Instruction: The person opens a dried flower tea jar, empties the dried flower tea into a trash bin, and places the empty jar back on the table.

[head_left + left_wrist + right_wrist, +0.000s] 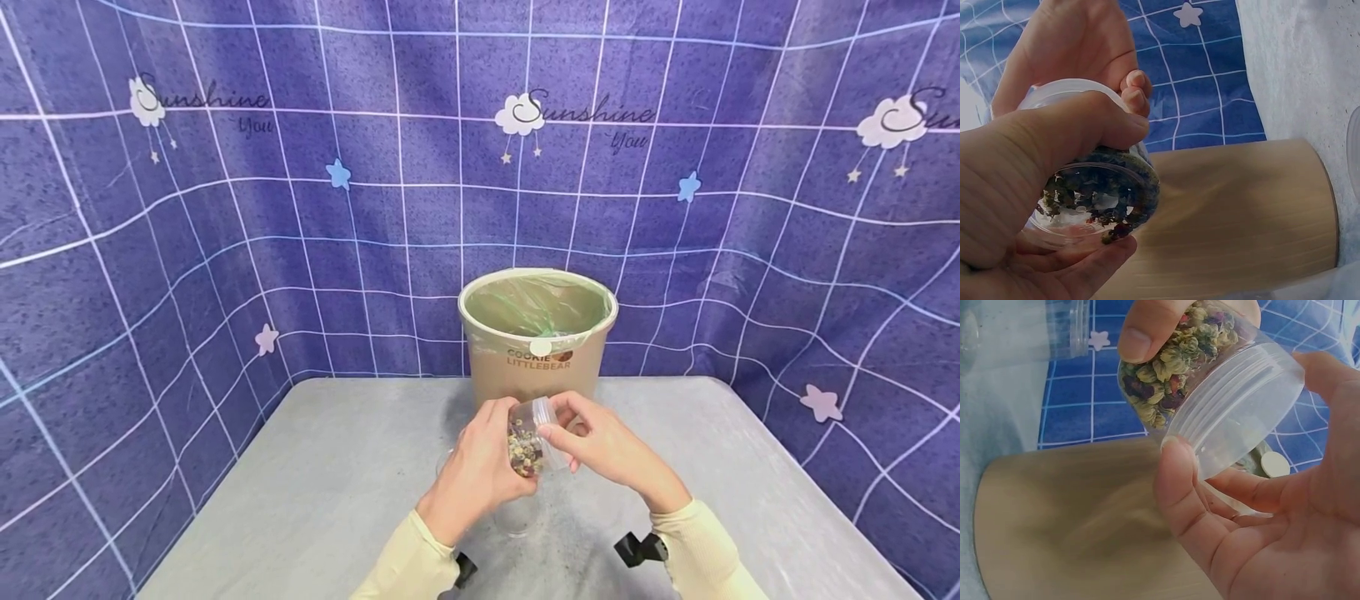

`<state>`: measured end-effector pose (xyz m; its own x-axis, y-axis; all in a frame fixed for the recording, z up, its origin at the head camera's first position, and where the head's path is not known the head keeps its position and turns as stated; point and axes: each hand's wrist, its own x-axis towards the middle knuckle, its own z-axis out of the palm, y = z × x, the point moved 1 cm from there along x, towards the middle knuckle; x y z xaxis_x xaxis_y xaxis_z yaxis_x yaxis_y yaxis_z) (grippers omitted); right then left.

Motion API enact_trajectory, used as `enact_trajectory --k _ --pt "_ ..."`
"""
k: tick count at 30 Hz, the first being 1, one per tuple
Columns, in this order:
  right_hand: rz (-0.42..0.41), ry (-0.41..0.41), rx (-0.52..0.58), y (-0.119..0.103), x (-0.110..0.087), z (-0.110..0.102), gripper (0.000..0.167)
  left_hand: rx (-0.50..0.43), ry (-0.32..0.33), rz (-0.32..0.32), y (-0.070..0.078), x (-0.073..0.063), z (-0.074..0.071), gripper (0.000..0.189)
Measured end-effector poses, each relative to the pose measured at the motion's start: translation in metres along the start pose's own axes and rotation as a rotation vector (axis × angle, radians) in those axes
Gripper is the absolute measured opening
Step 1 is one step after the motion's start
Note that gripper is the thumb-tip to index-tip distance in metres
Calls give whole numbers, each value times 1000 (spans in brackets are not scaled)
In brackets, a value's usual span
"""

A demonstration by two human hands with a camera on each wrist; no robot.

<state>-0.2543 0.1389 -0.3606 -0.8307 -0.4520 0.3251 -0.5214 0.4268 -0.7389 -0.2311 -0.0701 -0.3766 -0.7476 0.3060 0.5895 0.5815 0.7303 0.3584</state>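
Observation:
A small clear jar (1179, 362) of dried flower buds is held tilted above the table, its mouth end turned toward my right hand. My left hand (483, 458) grips the jar's body, thumb on one side and fingers on the other, as the left wrist view shows. On the jar's threaded end sits a translucent lid (1254, 419). My right hand (600, 437) pinches the lid's edge between thumb and fingers. The buds (525, 450) are yellowish with some dark red pieces, gathered toward the jar's lower part.
A beige bin (536, 375) with a green-tinted liner stands just behind the hands. Beneath them, a clear container (516, 521) is on the grey table (337, 500), partly hidden by the left hand. A patterned blue curtain (420, 208) encloses the table's back and sides.

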Motion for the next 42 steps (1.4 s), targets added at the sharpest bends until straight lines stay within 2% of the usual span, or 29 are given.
enact_trajectory --k 4,7,14,26,33,42 --pt "-92 36 -50 0 -2 -2 42 -85 -59 -48 -2 1 0 85" --pt "-135 53 -69 -2 -3 -5 48 -120 -79 -64 -2 2 -1 82" --pt "-129 45 -101 -5 -3 -7 50 -115 -66 -65 -1 2 -4 84" --pt "-133 17 -95 -5 -5 -9 51 -108 -85 -53 -2 3 -7 82" --pt "-149 -52 -36 -2 -4 -9 61 -88 -107 -52 -3 3 -7 84" --pt "-203 -62 -57 -3 -6 -12 75 -65 -104 -43 -4 3 -6 86"
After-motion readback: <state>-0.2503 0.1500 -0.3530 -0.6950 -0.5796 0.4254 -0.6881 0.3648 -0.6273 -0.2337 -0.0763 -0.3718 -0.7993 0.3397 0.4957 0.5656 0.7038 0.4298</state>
